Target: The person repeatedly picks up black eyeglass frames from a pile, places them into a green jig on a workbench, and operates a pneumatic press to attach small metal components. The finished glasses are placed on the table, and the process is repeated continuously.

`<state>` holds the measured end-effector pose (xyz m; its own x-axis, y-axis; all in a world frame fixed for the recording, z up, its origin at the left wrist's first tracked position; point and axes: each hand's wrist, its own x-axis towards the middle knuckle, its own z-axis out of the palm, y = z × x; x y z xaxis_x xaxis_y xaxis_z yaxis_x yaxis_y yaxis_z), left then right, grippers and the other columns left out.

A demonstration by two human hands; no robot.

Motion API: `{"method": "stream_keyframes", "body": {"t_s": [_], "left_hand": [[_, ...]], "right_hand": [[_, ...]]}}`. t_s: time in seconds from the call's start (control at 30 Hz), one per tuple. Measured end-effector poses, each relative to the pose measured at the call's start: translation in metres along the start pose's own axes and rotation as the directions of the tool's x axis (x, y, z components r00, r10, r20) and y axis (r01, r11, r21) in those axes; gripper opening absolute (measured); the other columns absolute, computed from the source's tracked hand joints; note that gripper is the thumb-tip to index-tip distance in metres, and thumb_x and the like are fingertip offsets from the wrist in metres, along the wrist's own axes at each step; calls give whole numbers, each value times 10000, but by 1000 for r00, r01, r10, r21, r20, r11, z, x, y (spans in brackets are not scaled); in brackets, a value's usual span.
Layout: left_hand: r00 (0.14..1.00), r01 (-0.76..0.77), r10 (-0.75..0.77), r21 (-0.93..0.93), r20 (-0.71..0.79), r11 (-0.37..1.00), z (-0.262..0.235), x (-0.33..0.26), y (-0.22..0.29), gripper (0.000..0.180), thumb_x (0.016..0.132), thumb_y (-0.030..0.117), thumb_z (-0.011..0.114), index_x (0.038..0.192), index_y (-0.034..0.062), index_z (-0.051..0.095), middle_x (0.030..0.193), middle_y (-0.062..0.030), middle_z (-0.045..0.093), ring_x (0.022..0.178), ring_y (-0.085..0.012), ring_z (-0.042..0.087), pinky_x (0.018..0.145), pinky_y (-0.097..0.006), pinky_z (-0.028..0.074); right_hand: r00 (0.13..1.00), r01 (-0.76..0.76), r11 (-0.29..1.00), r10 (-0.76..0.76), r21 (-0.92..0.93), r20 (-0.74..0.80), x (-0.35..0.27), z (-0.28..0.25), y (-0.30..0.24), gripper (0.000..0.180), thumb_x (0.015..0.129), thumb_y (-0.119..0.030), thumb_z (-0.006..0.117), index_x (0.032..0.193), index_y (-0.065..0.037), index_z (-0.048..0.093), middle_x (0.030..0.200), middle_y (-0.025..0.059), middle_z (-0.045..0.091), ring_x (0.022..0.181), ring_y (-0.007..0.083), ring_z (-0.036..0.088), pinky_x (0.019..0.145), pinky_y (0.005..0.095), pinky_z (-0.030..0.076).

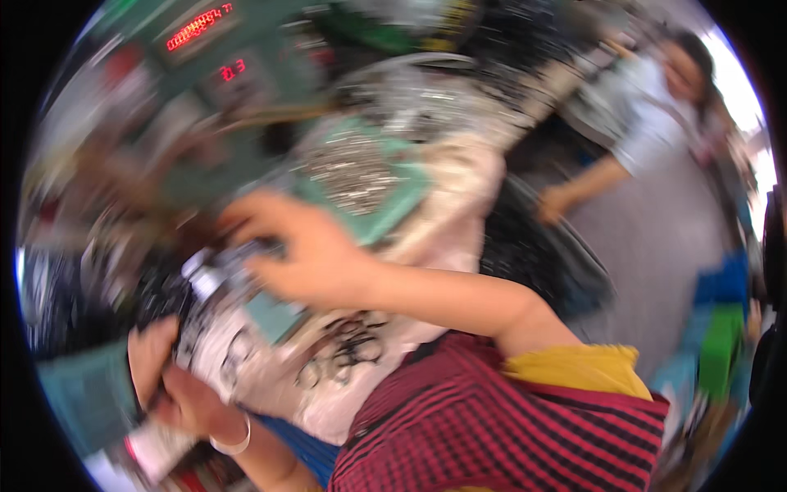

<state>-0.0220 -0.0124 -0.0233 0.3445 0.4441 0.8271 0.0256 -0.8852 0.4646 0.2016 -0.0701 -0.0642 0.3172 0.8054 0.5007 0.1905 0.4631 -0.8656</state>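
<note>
Motion blurs most of the picture. My right hand [307, 250] reaches left across the work table, thumb and fingers apart. Beside its fingertips is a shiny metal machine part [203, 275]; whether they touch is unclear. Lower left, my left hand [176, 381], with a pale band at the wrist, is near dark, smeared material; its fingers are too blurred to read. Beyond my right hand sits a green tray [402, 193] heaped with small silvery metal pieces [348, 172]. Several black rings [352, 344] lie on the pale table cover [328, 402] before me.
At the right, a co-worker [656, 115] has a hand [557, 203] at a dark container [545, 254] beside the table. Red-lit displays [199, 29] stand far left. A teal bin [86, 402] is at lower left, and green and blue bins [721, 348] at far right.
</note>
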Motion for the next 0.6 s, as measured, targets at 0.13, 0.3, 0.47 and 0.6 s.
{"method": "stream_keyframes", "body": {"t_s": [0.13, 0.3, 0.47, 0.6], "left_hand": [[918, -132, 48, 190, 393, 973, 30, -39, -2, 159, 921, -2, 595, 1034, -53, 695, 1094, -187, 720, 1047, -340, 644, 1076, -483, 399], [901, -137, 26, 226, 434, 965, 47, -29, 4, 148, 851, 19, 688, 989, -13, 730, 1039, -168, 728, 1044, -399, 638, 1018, -541, 448], [901, -65, -13, 165, 434, 984, 53, -18, 10, 197, 759, 25, 739, 951, -15, 743, 1011, -156, 727, 1003, -380, 639, 1003, -534, 443], [923, -83, -2, 204, 385, 975, 42, -23, 14, 154, 795, 103, 765, 933, 38, 741, 992, -123, 733, 955, -339, 644, 976, -516, 459]], "right_hand": [[995, -51, 755, -15, -654, -95, -11, -45, 57, 237, 727, -122, 713, 954, -57, 691, 1226, 182, 589, 1267, 369, 489, 960, 486, 461], [968, -71, 487, -179, -870, -179, -24, -87, 102, 154, 756, -142, 699, 893, -72, 697, 1167, 127, 615, 1256, 349, 496, 879, 484, 482], [955, -115, 706, -116, -699, -273, -9, -99, 93, 134, 731, -174, 722, 838, -98, 692, 980, 93, 627, 1069, 321, 555, 819, 466, 466], [980, -104, 663, -60, -741, -191, -11, -77, 95, 248, 749, -250, 765, 953, -117, 713, 1179, 144, 613, 1183, 369, 539, 946, 508, 461]]}}
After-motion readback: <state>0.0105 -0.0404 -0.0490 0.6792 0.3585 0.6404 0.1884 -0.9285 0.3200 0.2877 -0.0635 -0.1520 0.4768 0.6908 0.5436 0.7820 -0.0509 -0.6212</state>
